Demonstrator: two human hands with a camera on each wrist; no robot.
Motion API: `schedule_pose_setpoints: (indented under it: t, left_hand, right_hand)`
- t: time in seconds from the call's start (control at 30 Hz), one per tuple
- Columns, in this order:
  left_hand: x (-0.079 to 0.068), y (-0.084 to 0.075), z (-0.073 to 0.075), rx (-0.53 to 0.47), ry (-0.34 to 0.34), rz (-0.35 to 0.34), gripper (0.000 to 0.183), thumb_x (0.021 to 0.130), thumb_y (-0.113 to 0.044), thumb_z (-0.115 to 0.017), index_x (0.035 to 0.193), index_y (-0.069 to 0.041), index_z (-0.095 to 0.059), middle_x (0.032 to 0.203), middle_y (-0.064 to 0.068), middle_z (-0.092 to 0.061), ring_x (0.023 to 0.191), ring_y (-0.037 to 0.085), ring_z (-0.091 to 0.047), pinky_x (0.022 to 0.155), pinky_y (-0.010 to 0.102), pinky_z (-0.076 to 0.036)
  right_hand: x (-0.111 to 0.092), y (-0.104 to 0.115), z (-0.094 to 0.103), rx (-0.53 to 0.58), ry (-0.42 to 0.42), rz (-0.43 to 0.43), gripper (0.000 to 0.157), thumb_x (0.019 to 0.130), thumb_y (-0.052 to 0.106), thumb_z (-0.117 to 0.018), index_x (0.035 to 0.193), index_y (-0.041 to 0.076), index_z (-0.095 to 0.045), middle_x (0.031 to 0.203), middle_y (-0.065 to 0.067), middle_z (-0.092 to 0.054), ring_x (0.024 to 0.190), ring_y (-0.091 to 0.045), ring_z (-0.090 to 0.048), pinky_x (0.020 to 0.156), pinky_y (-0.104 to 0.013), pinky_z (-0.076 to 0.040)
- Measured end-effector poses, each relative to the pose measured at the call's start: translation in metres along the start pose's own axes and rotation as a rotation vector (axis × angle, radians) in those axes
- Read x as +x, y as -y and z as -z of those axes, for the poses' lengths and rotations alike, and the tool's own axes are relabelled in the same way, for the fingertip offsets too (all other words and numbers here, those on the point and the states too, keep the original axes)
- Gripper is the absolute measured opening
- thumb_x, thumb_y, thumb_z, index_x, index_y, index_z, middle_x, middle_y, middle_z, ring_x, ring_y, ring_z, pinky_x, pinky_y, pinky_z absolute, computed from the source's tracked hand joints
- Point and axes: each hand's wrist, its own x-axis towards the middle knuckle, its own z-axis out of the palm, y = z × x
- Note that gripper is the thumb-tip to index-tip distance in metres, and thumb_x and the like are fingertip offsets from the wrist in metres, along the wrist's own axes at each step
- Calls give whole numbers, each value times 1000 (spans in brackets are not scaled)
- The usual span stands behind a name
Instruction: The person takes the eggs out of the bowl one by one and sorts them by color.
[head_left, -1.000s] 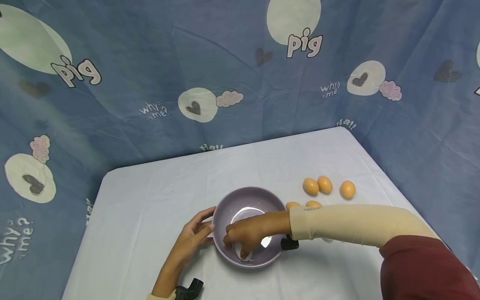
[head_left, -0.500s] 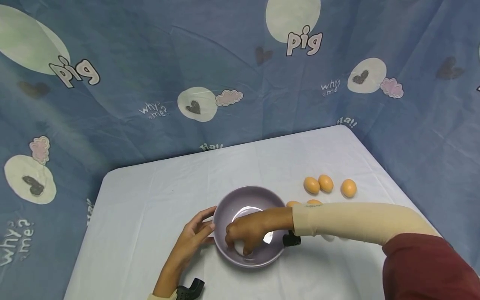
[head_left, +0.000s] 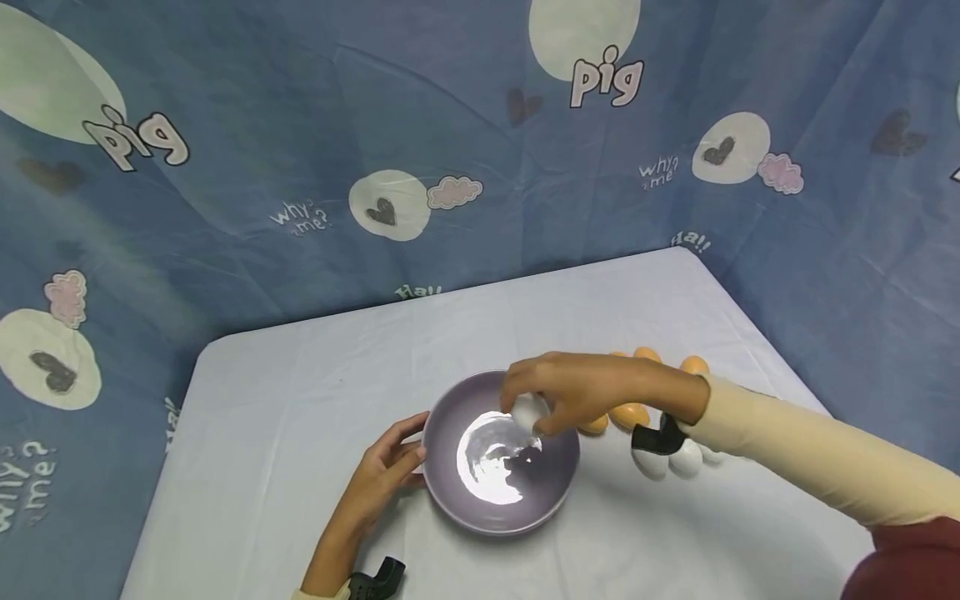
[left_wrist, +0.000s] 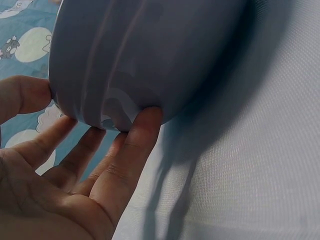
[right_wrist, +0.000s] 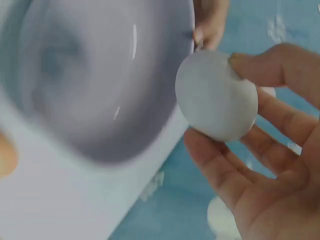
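A round mauve bowl (head_left: 457,400) stands on the white-covered table, with a bright reflection inside it. In the head view my right hand (head_left: 573,387) pinches a white egg (head_left: 528,412) over the bowl's back right rim. The right wrist view shows that egg (right_wrist: 215,95) between thumb and fingertips, close to the bowl's rim (right_wrist: 165,125). My left hand (head_left: 386,462) touches the bowl's left side. In the left wrist view its fairly straight, spread fingers (left_wrist: 120,170) rest against the outer wall, with the thumb at the rim.
To the right of the bowl lie several orange-brown eggs (head_left: 630,416), partly covered by the right arm. White eggs (head_left: 686,458) lie nearer, beside the wrist camera (head_left: 660,437). A blue printed cloth (head_left: 450,125) hangs behind the table (head_left: 337,367).
My right hand has risen from inside the bowl and moved back and to the right, carrying the white egg with it. My left hand stays at the bowl's side.
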Motion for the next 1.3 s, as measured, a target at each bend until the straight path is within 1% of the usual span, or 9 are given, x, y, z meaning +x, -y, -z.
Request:
schedule_pose_setpoints:
  t: [0.13,0.23,0.33,0.47,0.6,0.73,0.9,1.0,1.3]
  left_hand:
    - [0,-1,1,0,8,-8,53,101,-10,-58,150,-5,-39,156,20,-36,119,9,-63,84,37,-62]
    - [0,-1,2,5,7,-18,53,101,-9,-57,150,-5,-39,156,21,-36,120,9,-63,83,37,-62]
    - [-1,0,2,10,5,-20,53,100,-9,-57,150,-5,-40,156,21,-37,120,9,-63,83,37,-62]
    - [-1,1,2,12,6,-16,53,100,-9,-58,150,-5,-40,156,21,-37,119,9,-64,83,37,-62]
    - [0,0,1,13,5,-14,53,100,-10,-58,150,-6,-40,156,20,-37,119,9,-63,83,37,-62]
    - [0,-2,1,11,5,-18,53,101,-9,-57,150,-5,-40,156,21,-37,120,10,-63,83,37,-62]
    - [0,-2,1,9,6,-20,53,101,-9,-57,150,-5,-39,156,21,-37,120,11,-63,83,37,-62]
    - [0,-2,1,9,4,-14,53,101,-10,-58,150,-5,-39,156,21,-37,120,10,-63,83,37,-62]
    - [0,-1,-1,0,-3,-2,53,100,-10,-58,150,-5,-40,156,20,-36,120,9,-63,84,37,-61]
  right_hand:
    - [-32,-11,12,25,-53,-61,35,80,5,-74,111,19,-69,114,7,-65,99,-8,-60,86,-31,-55]
    - [-52,-22,11,17,-90,-108,35,80,4,-73,111,19,-69,114,8,-65,98,-8,-61,85,-31,-55]
    - [-66,-35,2,22,-117,-152,35,80,4,-73,111,19,-70,113,8,-65,96,-8,-61,82,-31,-56]
    - [-79,-49,-19,69,-122,-202,34,79,3,-73,110,17,-70,111,8,-66,98,-9,-59,83,-31,-56]
    - [-84,-59,-40,96,-96,-208,34,77,2,-74,109,15,-70,107,8,-67,97,-7,-59,85,-27,-54]
    - [-84,-66,-55,96,-73,-209,35,76,1,-75,109,14,-71,104,8,-67,94,-6,-59,83,-24,-52]
    - [-85,-70,-66,105,-53,-241,36,75,1,-74,108,14,-70,104,8,-67,96,-7,-60,86,-26,-52]
    - [-86,-71,-72,95,-52,-237,36,74,1,-75,108,13,-70,105,8,-67,100,-9,-61,88,-29,-51]
    - [-86,-78,-86,75,-34,-241,39,74,2,-75,110,15,-69,106,8,-66,100,-7,-53,89,-27,-49]
